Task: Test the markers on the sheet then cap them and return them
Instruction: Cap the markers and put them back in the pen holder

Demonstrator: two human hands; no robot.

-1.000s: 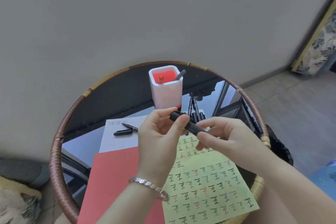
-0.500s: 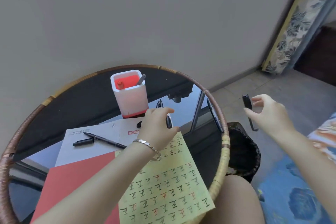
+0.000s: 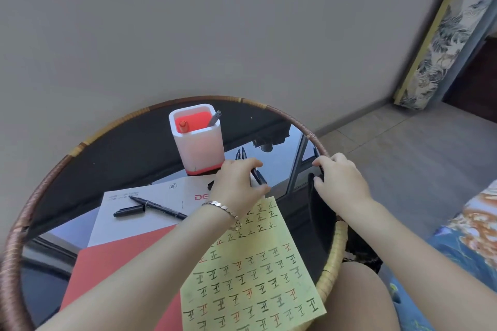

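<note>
Nearest the viewer, a yellow sheet (image 3: 250, 274) covered in rows of black and red test strokes lies at the near right of the round glass table (image 3: 129, 158), its lower edge over the woven rim. A red sheet (image 3: 118, 271) sits just left of the yellow sheet, partly under it. Beyond the red sheet lies a white paper (image 3: 150, 204) with red printed letters, and on it rest an uncapped black marker (image 3: 158, 207) and, just beside it, its loose black cap (image 3: 129, 211).

The left hand (image 3: 238, 185), with a silver bracelet (image 3: 222, 208) at the wrist, is placed at the far corner of the yellow sheet, over a cluster of black markers (image 3: 258, 176) that lie on the glass. Its fingers are curled around the markers there, and one marker pokes out between finger and thumb, though how firmly it is clamped I cannot tell. The right hand (image 3: 340, 180) is at the table's right rim, right of the yellow sheet's far corner, fingers bent down onto a thin black marker (image 3: 317, 160) that lies along the rim; whether they have closed on it is not clear.

Beyond the left hand, farther from the yellow sheet, stands a white square pen holder (image 3: 197, 140) with a red inside, holding a red marker (image 3: 183, 126) and a grey pen (image 3: 213, 118). A grey wall rises past the table.
</note>
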